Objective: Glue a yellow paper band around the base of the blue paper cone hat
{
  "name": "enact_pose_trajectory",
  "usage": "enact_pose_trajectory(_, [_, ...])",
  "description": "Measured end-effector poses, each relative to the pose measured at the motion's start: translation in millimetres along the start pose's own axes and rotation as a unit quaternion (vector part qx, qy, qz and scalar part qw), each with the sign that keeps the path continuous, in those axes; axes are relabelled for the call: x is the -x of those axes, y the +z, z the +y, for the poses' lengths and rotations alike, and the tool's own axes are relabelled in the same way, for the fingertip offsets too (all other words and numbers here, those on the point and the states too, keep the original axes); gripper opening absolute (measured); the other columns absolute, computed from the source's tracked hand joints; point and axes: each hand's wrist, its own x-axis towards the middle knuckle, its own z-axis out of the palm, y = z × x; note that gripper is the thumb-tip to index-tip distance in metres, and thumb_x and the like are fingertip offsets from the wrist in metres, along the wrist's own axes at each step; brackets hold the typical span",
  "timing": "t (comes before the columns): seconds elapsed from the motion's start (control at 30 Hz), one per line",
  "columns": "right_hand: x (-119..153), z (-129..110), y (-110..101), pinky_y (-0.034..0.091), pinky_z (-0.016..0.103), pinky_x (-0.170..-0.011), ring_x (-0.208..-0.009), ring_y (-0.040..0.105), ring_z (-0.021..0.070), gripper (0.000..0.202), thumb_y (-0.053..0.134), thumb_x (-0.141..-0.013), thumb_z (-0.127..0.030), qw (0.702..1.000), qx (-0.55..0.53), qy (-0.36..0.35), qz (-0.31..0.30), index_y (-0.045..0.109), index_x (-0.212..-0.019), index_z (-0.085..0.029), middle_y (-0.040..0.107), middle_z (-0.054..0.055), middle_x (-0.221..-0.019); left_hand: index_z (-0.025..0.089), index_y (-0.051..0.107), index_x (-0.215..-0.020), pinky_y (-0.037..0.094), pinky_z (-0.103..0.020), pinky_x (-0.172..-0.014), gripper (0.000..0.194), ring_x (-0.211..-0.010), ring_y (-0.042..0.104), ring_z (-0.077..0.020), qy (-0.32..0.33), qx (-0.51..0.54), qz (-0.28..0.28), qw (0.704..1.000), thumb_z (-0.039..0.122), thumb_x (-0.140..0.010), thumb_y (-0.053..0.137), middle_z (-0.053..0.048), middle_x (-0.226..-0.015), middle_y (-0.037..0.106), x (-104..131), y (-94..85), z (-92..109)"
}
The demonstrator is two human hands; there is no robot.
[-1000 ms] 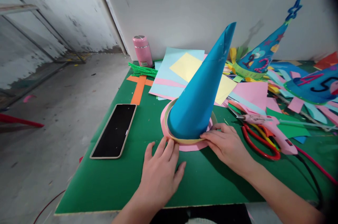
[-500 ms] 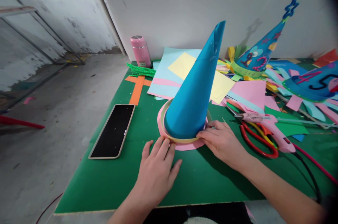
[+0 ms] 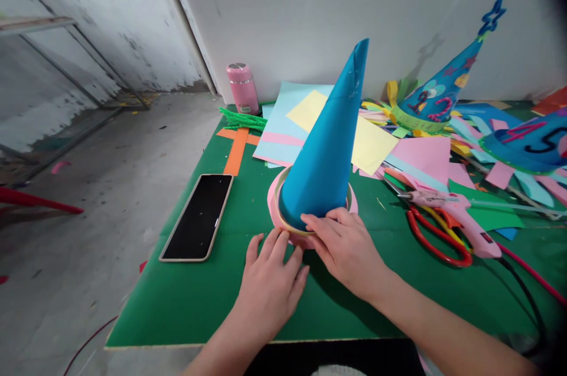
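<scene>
Blue, tapering, just beyond the grip: paper cone, leaning slightly right, base inside pale band, with pink brim around and under the band. At left hand: fingers spread and bent, tips down on near edge of brim, beside the band. At right hand: thumb and forefinger pinched on near rim of band, close against cone base. Step in hand, by the look: seating and pressing band onto brim. Probably needed for next move: steady hold-down on the left, light even pinch along rim on the right, no shove against cone. Watch for band creasing or sliding off centre. Can't tell whether glued. Right of the grip on green bench: red-handled scissors, pink glue gun. Left of the grip, flat: phone. Beyond the grip: yellow sheet.
</scene>
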Motion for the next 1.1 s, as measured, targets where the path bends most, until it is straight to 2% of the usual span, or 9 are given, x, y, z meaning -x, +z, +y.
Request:
enact_pose_trajectory(0.13, [-2.1,-1.6,7.1,0.033,0.033,-0.071,-0.077,0.047,0.0183,0.032,0.046,-0.084,-0.018,1.0,0.015,0.002,-0.001,0.052,-0.116,-0.017,0.067,0.004,-0.083,0.02,0.061,-0.097,0.034,-0.05,-0.09,0.026,-0.111,0.047,-0.0282,-0.002,0.002,-0.004,1.0,0.03,-0.083,0.041,-0.012,-0.111,0.058,0.5,-0.3,0.2])
enact_pose_trajectory(1.1, [-0.9,0.1,9.7,0.028,0.032,-0.065,-0.075,0.047,0.0173,0.027,0.046,-0.085,-0.019,0.999,0.039,-0.001,0.012,0.056,-0.11,-0.019,0.066,0.002,-0.079,0.018,0.059,-0.099,0.034,-0.049,-0.089,0.026,-0.111,0.045,-0.0286,-0.004,0.01,-0.007,1.0,0.03,-0.083,0.042,-0.012,-0.112,0.057,1.0,1.1,-1.6])
